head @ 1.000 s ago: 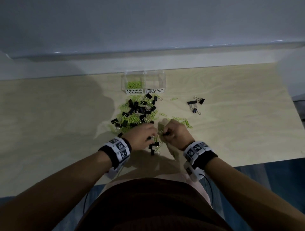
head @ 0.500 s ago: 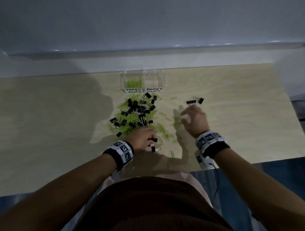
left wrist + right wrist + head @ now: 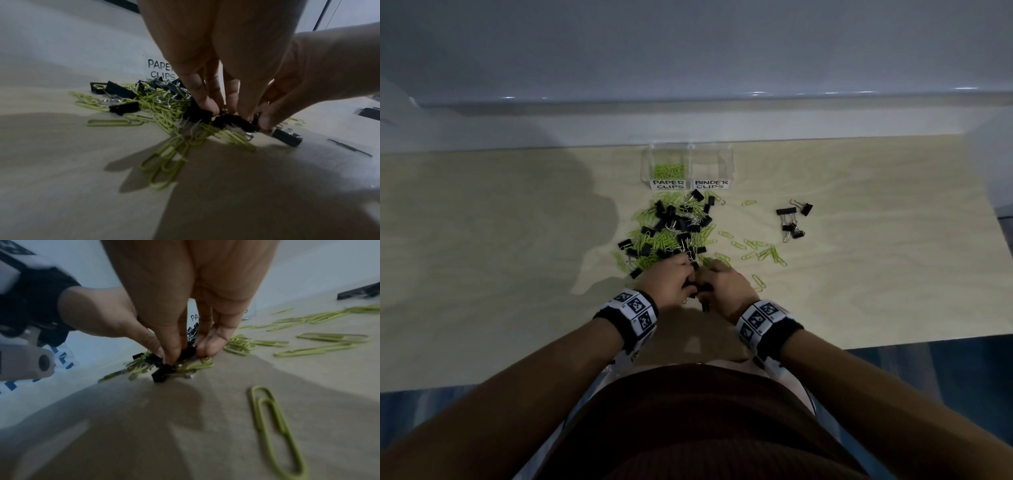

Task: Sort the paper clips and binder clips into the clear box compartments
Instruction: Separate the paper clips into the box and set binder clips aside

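Note:
A mixed pile of green paper clips (image 3: 654, 245) and black binder clips (image 3: 683, 224) lies in front of the clear box (image 3: 729, 161). Its left compartment, labelled PAPER CLIPS, holds green clips; the right one, labelled BINDER CLIPS, looks bare. My two hands meet at the pile's near edge. My left hand (image 3: 681, 281) pinches black binder clips (image 3: 200, 114) with curled fingers. My right hand (image 3: 714, 282) pinches a black binder clip (image 3: 188, 351) beside it, fingertips down on the table. The hands hide how many clips they hold.
A small group of binder clips (image 3: 792, 222) lies apart on the right. Loose green paper clips (image 3: 763, 251) are scattered between it and the pile, and one lies near my right wrist (image 3: 275, 426). The table's near edge (image 3: 893, 344) runs just behind my wrists.
My right hand was reaching out near the separate binder clips on the right; it has come back left and joined the left hand at the pile's near edge. The left hand stayed put.

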`<action>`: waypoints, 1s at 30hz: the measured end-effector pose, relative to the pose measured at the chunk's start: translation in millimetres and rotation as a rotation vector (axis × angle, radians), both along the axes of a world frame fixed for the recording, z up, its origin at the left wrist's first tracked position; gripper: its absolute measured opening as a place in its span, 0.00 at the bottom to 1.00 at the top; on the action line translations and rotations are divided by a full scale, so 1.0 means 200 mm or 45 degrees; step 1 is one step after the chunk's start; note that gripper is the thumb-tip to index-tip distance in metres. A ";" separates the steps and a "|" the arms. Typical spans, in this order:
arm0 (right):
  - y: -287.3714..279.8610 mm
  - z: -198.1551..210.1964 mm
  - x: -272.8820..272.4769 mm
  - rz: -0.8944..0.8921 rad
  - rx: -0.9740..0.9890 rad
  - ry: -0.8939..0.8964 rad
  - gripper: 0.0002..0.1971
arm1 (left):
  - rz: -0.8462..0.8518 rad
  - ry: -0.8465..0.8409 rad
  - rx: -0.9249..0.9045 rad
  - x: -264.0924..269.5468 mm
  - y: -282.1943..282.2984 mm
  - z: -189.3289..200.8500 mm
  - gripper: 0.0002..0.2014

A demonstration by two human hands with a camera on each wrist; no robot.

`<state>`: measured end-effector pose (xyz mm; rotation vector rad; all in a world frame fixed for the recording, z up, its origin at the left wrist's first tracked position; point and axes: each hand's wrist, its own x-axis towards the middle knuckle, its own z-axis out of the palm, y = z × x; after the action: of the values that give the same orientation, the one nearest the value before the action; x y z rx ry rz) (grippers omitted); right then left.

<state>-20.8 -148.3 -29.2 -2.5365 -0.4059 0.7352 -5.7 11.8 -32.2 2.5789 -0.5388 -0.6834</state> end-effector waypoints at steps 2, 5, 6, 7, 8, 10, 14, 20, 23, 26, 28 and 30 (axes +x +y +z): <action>-0.01 0.03 0.01 -0.017 0.037 0.021 0.13 | 0.005 -0.017 0.005 -0.01 -0.01 0.00 0.10; -0.05 0.06 0.02 -0.131 0.130 0.069 0.05 | -0.007 -0.032 -0.025 -0.02 -0.01 -0.01 0.11; -0.07 0.07 0.02 -0.194 0.173 0.092 0.04 | -0.019 -0.040 -0.034 -0.02 -0.01 -0.02 0.13; -0.09 0.09 0.02 -0.262 0.215 0.127 0.02 | -0.041 -0.047 -0.033 -0.02 -0.01 -0.02 0.14; -0.12 0.10 0.03 -0.331 0.256 0.155 0.03 | -0.074 -0.052 -0.023 -0.02 0.00 -0.03 0.16; -0.18 0.12 0.06 -0.479 0.300 0.208 0.05 | -0.148 -0.052 0.020 -0.03 0.01 -0.04 0.17; -0.40 0.14 0.17 -0.716 0.315 0.034 0.08 | -0.181 -0.138 -0.030 -0.01 0.07 -0.03 0.11; -0.64 0.04 0.23 -0.581 0.000 -0.294 0.08 | -0.543 -0.092 -0.029 0.01 0.01 -0.01 0.16; -0.65 0.00 0.18 -0.562 -0.108 -0.403 0.10 | -0.654 -0.027 0.029 -0.06 -0.10 -0.01 0.15; -0.61 -0.02 0.15 -0.535 -0.108 -0.433 0.09 | -0.611 0.008 0.001 -0.09 -0.13 -0.02 0.13; -0.57 -0.05 0.13 -0.564 -0.089 -0.455 0.08 | -0.528 0.011 -0.103 -0.06 -0.08 0.00 0.12; -0.53 -0.07 0.11 -0.614 -0.104 -0.483 0.09 | -0.407 -0.138 -0.187 -0.01 -0.01 0.00 0.11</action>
<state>1.2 -254.0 -42.7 -2.6926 0.1267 0.0923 -7.0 9.7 -31.4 2.4247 -1.0130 -0.5815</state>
